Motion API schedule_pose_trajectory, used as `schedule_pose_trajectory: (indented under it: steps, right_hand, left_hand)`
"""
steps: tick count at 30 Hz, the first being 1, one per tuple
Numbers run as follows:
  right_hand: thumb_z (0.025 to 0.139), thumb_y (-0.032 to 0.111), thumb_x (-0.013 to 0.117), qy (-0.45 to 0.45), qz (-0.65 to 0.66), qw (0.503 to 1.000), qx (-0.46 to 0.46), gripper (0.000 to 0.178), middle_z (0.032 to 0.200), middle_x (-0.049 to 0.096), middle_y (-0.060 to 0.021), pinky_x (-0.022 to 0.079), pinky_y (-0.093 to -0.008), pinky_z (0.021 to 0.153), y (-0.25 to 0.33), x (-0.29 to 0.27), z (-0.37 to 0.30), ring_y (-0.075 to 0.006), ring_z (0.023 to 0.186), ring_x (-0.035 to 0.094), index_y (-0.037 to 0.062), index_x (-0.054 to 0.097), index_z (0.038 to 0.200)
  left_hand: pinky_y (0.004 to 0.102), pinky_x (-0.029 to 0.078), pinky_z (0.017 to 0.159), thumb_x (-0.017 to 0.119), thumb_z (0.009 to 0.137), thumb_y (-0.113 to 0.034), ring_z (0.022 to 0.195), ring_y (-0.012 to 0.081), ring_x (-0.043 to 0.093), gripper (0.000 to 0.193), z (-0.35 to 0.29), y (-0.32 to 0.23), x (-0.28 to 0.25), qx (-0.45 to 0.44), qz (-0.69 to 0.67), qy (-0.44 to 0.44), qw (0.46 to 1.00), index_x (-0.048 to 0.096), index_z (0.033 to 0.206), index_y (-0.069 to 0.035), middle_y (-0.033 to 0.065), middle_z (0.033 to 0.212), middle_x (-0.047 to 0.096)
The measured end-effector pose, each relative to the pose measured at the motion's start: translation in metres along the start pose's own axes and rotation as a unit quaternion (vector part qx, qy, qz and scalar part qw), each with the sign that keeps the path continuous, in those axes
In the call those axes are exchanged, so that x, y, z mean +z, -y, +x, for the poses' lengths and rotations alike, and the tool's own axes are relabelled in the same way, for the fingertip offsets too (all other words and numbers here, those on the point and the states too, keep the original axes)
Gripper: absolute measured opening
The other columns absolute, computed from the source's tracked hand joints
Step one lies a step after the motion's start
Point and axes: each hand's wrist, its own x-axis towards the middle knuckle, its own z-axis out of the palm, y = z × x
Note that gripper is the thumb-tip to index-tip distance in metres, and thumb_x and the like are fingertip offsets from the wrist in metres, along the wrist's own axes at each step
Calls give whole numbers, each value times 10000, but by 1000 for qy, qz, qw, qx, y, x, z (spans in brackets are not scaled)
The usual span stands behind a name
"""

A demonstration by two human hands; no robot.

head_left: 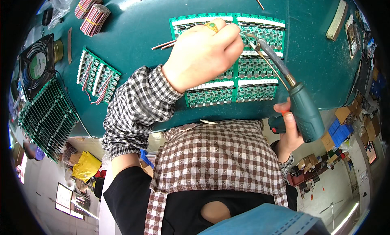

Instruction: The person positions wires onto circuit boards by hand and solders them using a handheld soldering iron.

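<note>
A panel of green circuit boards (256, 89) lies on the table in front of me, with rows of small parts and white strips. Over its upper middle, my left hand (205, 52) is closed in a pinch, a ring on one finger. Thin red and white wires (163, 45) stick out from behind that hand; the fingertips hide their other ends. In my right hand (290, 131) is a green soldering gun (306, 113), gripped by its handle. Its metal tip (256, 46) reaches up and left over the panel, close beside the left fingertips. I cannot tell whether it touches the board.
At the left lie smaller circuit boards (97, 77) with wires on them. Banded wire bundles (95, 20) sit farther back. A black fan (37, 66) and a stack of boards (48, 115) stand at the left edge. A pale block (337, 20) lies far right.
</note>
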Motion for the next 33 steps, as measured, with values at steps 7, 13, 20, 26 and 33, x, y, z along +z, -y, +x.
schedule_pose_trajectory:
  steps: [7,13,20,26,33]
  right_hand:
    - [852,120,667,8,-72,997,-31,393,850,660,-169,583,-376,712,3,5,1,-265,757,672,-125,570,1145]
    - [805,-7,726,-3,-14,1000,14,309,914,703,-148,548,-337,745,6,6,0,-216,821,679,-57,628,1094]
    - [809,-3,727,3,-21,1000,8,306,922,705,-143,543,-322,739,5,6,0,-203,817,677,-49,630,1096]
    - [801,-14,731,3,-27,1000,8,310,916,704,-143,544,-319,734,6,8,1,-198,806,674,-53,629,1090]
    - [850,69,645,-5,-79,996,-28,357,863,669,-159,564,-385,745,4,7,0,-255,770,674,-118,579,1147]
  left_hand:
    - [264,498,565,631,731,-109,764,146,579,267,0,-1,2,-7,-6,5,1000,653,995,-77,18,875,522]
    - [264,498,566,635,736,-106,770,145,578,259,0,0,3,-11,-11,5,1000,652,992,-72,20,870,519]
    - [265,496,558,636,740,-104,769,146,578,256,-1,-1,5,-35,-20,13,999,652,993,-69,22,868,516]
    - [268,497,559,632,743,-106,772,151,580,257,-2,-1,4,-33,-27,11,999,651,997,-67,25,874,520]
    - [277,503,580,625,747,-113,790,164,582,262,-2,-1,5,-42,-32,14,999,647,1003,-66,31,880,524]
